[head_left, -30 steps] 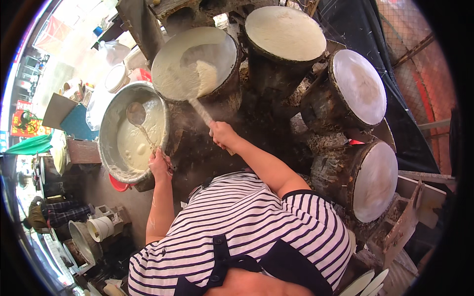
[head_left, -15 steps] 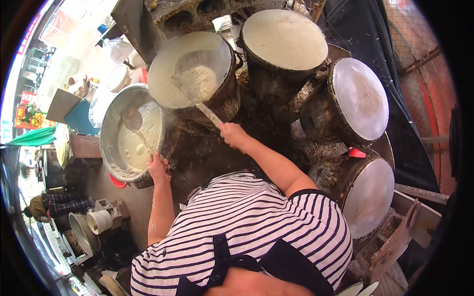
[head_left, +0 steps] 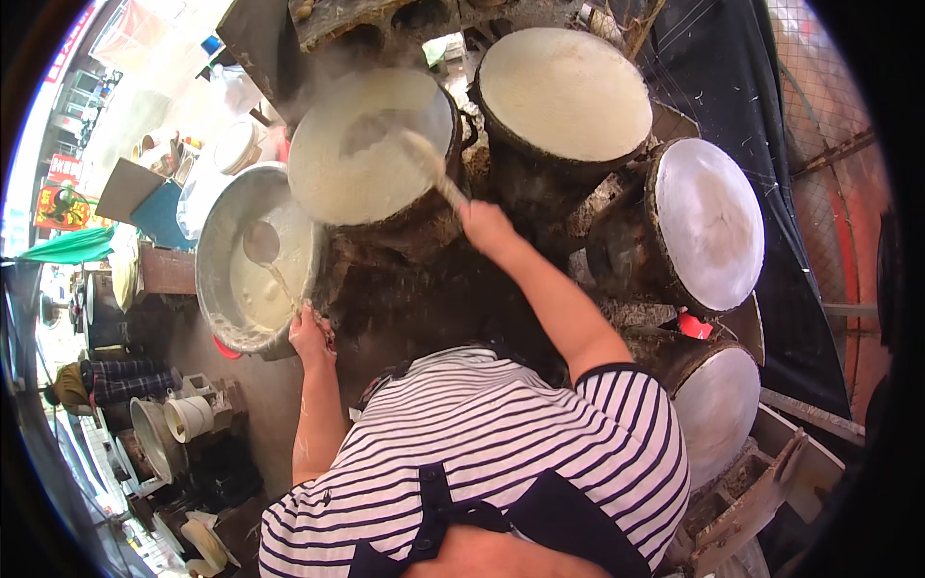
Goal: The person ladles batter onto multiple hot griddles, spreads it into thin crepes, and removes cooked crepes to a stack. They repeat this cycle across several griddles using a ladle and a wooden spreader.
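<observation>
**Both hands busy at a ring of steaming griddles**

At far left, a green cloth (head_left: 69, 246) hangs beyond a cluttered work area, with a white bucket (head_left: 188, 419) lower down. Nearer in, a large metal basin (head_left: 220, 246) holds pale batter (head_left: 265, 301). The worker's left hand (head_left: 310, 335), just outside the near side of the basin, is closed around the handle of a ladle (head_left: 260, 243). Its bowl sits inside the basin's outline; whether it touches the batter cannot be told.

Just right of the basin stands a round-topped griddle (head_left: 424, 218), its face coated pale around a darker patch and veiled in steam. The right hand (head_left: 488, 229) grips a wooden paddle (head_left: 429, 166), whose motion-blurred blade slants across the right part of that top. Contact with the surface is unclear.

Farther right, a second griddle (head_left: 530, 166) bears a full pale layer. Beyond it stand a third griddle (head_left: 626, 231) and, nearest the worker's right side, a fourth griddle (head_left: 665, 358), both with whitish round tops. Black sheeting (head_left: 819, 328) hangs behind them.

The step in hand appears to be spreading batter over the first griddle. The next move seems to call for a flat, light stroke across the darker patch, evening the coat out to the rim, with the ladle kept level over the basin.
</observation>
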{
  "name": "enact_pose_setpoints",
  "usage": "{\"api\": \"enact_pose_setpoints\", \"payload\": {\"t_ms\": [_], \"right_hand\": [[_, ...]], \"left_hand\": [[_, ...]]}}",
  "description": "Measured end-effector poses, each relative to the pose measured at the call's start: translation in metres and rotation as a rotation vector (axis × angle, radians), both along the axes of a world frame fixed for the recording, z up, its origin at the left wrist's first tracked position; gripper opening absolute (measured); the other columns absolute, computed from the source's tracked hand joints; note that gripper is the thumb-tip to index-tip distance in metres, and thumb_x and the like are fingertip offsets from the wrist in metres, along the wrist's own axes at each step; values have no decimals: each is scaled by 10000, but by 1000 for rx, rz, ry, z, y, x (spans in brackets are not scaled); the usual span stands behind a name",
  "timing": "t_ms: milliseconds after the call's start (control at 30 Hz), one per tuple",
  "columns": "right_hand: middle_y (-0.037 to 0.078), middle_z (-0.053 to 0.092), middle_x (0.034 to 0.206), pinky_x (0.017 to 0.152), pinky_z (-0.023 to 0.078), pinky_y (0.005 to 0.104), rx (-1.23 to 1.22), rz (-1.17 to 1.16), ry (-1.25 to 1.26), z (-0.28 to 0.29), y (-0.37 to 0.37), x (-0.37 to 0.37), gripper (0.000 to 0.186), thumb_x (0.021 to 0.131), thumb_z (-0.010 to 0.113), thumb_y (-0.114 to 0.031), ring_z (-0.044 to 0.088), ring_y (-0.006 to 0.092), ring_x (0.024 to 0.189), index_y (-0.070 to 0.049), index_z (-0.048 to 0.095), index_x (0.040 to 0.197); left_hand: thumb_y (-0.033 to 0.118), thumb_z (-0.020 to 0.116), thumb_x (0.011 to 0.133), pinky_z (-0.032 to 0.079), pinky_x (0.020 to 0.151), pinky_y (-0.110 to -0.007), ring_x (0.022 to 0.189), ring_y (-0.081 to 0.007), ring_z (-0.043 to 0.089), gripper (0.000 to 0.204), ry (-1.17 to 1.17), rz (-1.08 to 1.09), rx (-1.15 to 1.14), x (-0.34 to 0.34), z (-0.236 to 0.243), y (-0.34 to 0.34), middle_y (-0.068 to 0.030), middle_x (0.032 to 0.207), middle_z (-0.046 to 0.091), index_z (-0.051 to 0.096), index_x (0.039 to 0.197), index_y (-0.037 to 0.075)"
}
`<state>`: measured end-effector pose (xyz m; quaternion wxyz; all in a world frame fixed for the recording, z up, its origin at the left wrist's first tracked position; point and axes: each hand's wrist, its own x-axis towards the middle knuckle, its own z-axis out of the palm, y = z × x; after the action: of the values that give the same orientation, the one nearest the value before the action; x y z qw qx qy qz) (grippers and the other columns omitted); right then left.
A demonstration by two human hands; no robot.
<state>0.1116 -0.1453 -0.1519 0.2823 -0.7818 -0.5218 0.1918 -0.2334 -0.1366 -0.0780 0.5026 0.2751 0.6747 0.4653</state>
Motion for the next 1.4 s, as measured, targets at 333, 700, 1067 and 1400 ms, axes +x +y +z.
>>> {"api": "enact_pose_setpoints", "payload": {"t_ms": [333,700,1067,1400], "right_hand": [[228,625,780,682,490,490,-105,42,-38,36,17,35,431,933,366,-354,600,431,748,-12,585,789],[206,616,815,683,476,517,-105,182,-364,37,94,93,225,891,401,-223,613,395,788,-40,521,946],[235,631,782,661,480,492,-197,16,-60,59,58,13,568,833,416,-106,619,399,726,-112,277,1383],[202,628,747,623,476,495,-74,-101,-112,62,42,6,480,878,425,-167,614,389,679,-114,325,1344]], "left_hand": [[241,565,888,291,290,-231,343,-96,388,218,-64,57,-22,-18,-10,10,12,520,417,457,749,113],[238,539,903,290,285,-226,344,-91,387,235,-28,30,-56,-45,-21,31,12,510,407,437,732,112],[241,531,905,320,301,-221,373,-89,411,210,-109,27,-30,-35,-20,27,15,563,436,457,757,112],[231,531,908,309,297,-230,372,-95,407,192,-158,12,29,-26,1,32,7,606,459,460,779,107]]}}
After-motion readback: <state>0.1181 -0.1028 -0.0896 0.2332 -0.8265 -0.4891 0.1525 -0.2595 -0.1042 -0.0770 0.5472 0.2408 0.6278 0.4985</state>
